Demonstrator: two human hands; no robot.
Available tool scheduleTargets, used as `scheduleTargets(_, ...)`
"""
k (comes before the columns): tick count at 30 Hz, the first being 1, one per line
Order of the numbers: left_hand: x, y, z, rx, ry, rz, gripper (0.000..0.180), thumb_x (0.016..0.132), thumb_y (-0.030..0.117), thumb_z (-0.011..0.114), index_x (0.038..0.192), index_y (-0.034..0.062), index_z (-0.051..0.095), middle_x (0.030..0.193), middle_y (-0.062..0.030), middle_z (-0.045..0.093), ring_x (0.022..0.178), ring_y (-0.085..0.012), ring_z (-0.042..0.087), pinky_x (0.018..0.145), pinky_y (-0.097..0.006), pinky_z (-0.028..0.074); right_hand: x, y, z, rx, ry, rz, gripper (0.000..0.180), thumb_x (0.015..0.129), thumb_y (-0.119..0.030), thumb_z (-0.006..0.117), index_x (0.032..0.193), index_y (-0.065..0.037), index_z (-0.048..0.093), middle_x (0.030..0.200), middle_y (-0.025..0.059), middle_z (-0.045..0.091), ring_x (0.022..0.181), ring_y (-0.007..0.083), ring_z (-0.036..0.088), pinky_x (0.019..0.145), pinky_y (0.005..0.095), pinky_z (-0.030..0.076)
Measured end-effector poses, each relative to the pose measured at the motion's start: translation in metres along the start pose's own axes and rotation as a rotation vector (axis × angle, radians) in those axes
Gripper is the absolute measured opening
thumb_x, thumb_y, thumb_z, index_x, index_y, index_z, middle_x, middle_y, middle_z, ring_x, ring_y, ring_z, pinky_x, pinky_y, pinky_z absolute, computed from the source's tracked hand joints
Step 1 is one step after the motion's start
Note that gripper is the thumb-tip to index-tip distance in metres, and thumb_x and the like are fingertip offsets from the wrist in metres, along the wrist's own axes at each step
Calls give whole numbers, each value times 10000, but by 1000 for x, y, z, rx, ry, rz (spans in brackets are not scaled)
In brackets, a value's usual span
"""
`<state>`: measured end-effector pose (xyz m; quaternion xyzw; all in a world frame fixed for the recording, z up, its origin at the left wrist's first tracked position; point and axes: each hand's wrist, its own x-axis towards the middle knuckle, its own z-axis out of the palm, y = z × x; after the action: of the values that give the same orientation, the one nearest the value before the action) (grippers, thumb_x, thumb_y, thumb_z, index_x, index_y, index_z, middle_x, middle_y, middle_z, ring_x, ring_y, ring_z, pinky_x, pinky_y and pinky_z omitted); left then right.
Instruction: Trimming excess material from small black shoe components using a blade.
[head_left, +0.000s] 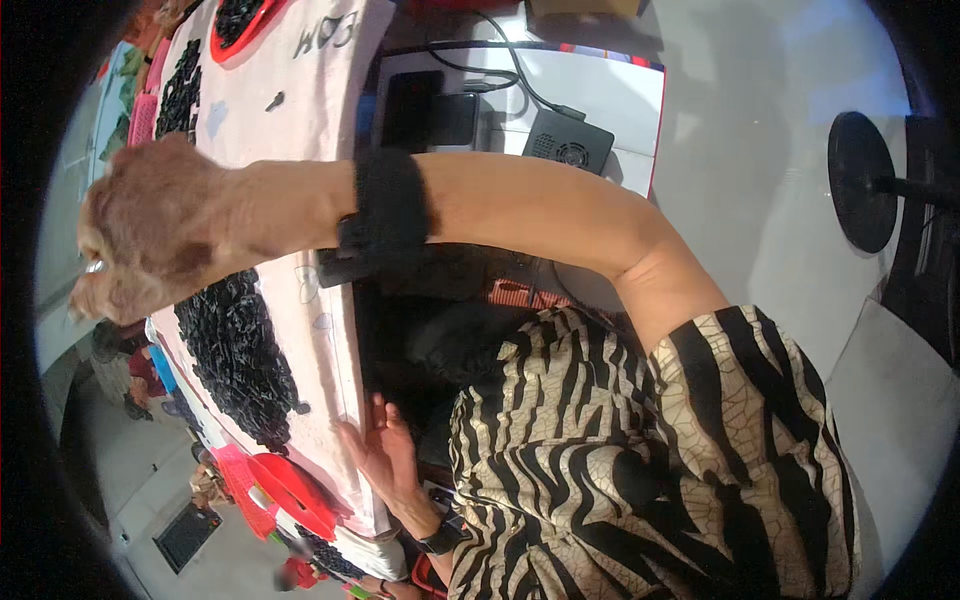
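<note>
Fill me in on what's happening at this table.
A person in a black-and-cream patterned top is at a table spread with pale cloth. The right hand is stretched out over it, blurred, so whether it grips anything can't be told. The left hand is open at the cloth's edge. A heap of small black pieces lies on the cloth, with a red tray beyond its lower end.

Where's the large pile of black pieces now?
Head view, left side: the pile lies on the pale cloth, between the right hand and the lower red tray.
</note>
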<state>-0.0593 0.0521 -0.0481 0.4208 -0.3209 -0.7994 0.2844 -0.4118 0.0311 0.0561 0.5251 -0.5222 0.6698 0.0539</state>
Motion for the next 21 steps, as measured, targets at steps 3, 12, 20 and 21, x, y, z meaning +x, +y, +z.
scheduleTargets(3,-1,0,13,-112,19,-77,473,956,286,531,1294,-38,458,1268,-219,510,1042,-315,567,835,-337,530,5,17,21,203,88,-289,597,792,-598,505,806,-28,681,807,202,673,782,352,657,672,447,520)
scheduleTargets(12,-2,4,-4,-293,-12,-38,410,885,110,604,1247,-44,491,1175,-179,545,1011,-290,526,811,-331,509,10,34,36,181,278,-331,595,783,-601,512,830,-31,675,887,218,656,864,392,622,769,474,485)
scheduleTargets(20,-22,28,12,-232,-204,136,410,962,242,507,1269,-30,494,1229,-193,533,1084,-299,501,873,-373,476,6,36,38,163,252,-226,559,787,-578,539,781,-37,680,815,178,669,821,351,645,714,461,502)
scheduleTargets(21,-22,27,12,-233,-202,137,410,962,242,507,1269,-30,494,1229,-193,533,1084,-299,501,873,-373,476,4,36,38,164,255,-224,559,788,-576,541,777,-35,680,811,177,669,819,349,646,711,460,504)
